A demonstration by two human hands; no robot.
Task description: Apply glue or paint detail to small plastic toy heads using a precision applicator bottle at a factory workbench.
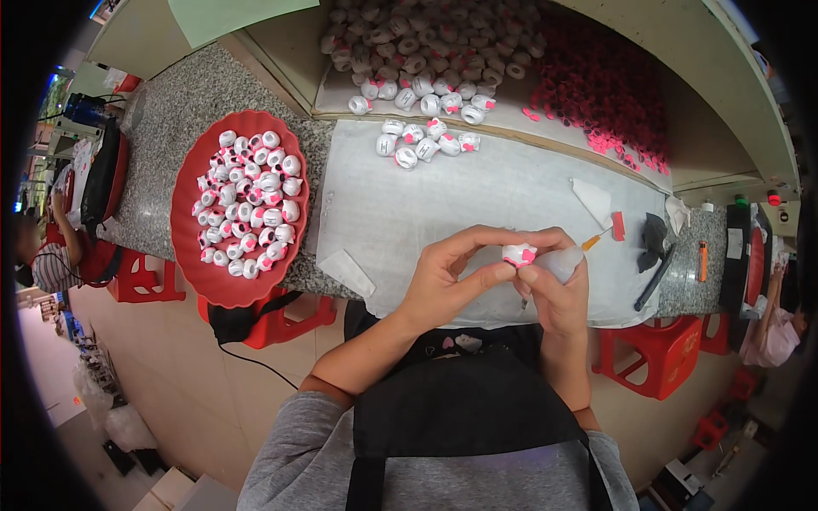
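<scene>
My left hand [443, 277] is closed, its thumb and forefinger pinching a small white figurine head [517, 254] with a bright pink bow-like part. My right hand [558, 294] meets it there, thumb and fingertips against the same head. Tucked in that right hand is a translucent squeeze bottle [562, 263] with an orange needle tip pointing up and to the right. Both hands are above the near edge of a white work sheet [494, 196]. Several similar heads [406, 157] rest at the sheet's far left.
A scalloped red tray [186, 213] full of finished-looking heads stands at left. Behind the sheet, a shelf holds piled white heads [426, 51] and loose pink pieces [596, 94]. Rightward lie a black-handled tool [654, 279], a dark cloth [653, 240] and an orange cutter [703, 261]. Red stools [656, 358] stand below.
</scene>
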